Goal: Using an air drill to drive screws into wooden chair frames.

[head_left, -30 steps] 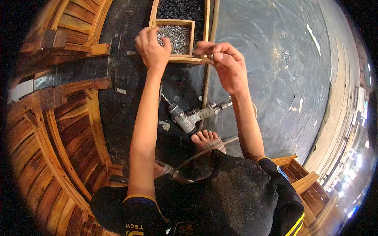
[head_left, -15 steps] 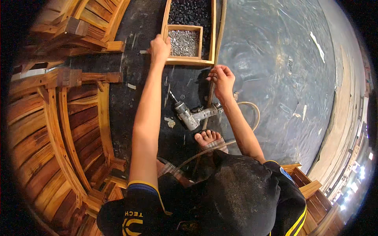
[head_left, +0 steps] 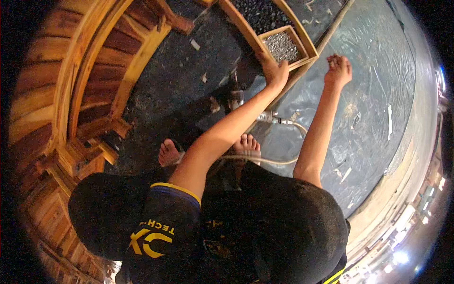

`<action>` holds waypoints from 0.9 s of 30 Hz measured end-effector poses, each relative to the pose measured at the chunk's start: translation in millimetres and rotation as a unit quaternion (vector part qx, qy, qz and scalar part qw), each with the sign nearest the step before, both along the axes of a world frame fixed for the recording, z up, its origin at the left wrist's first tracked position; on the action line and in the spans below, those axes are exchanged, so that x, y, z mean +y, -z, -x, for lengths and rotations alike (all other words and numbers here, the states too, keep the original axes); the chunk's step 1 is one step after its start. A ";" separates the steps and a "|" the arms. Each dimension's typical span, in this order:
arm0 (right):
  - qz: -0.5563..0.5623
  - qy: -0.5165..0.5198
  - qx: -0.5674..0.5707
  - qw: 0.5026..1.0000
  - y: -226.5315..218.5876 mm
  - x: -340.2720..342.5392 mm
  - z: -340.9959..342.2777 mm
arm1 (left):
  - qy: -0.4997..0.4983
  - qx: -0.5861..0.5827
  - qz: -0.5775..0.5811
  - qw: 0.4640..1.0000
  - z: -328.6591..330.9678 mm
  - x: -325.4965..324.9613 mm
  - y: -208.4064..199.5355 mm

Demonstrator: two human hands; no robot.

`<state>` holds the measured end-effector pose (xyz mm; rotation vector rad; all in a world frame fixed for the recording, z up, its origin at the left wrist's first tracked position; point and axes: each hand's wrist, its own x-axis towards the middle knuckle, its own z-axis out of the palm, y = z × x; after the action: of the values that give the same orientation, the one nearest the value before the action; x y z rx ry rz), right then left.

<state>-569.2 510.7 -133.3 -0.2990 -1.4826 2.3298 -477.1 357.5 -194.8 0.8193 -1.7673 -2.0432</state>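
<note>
My left hand (head_left: 275, 72) grips the near left corner of a long wooden tray (head_left: 243, 23), its thumb close to the smaller box. Dark small pieces (head_left: 262, 18) fill much of the tray. Inside its near end sits a smaller wooden box (head_left: 299, 41) of silvery screw-like pieces (head_left: 283, 46). To the right of the tray, my right hand (head_left: 338, 71) is raised with curled fingers; whatever they pinch is too small to make out. Below my left hand lies a power drill (head_left: 236, 98) with a hose (head_left: 279, 162), partly hidden by my left forearm.
Slatted wooden furniture (head_left: 71, 90) stands along the left. A dark sheet (head_left: 369, 118) covers the surface at right, and a thin pole (head_left: 326, 38) runs beside the tray. My bare feet (head_left: 247, 143) are close to the drill and hose. Pale scraps (head_left: 195, 45) lie scattered.
The view has turned, so the tray now appears further right and slanted. My left hand still holds the tray at its corner. My right hand has moved right, away from the tray's near end.
</note>
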 end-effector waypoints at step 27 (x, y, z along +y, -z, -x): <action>-0.749 -0.502 -0.006 0.433 40.0 -117.6 -205.9 | 0.387 -0.317 0.295 0.814 -68.2 -170.6 7.0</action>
<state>-363.3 393.1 -173.3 1.3230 -3.4139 0.2059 -408.9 186.9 -201.7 0.6589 -3.3209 -1.4045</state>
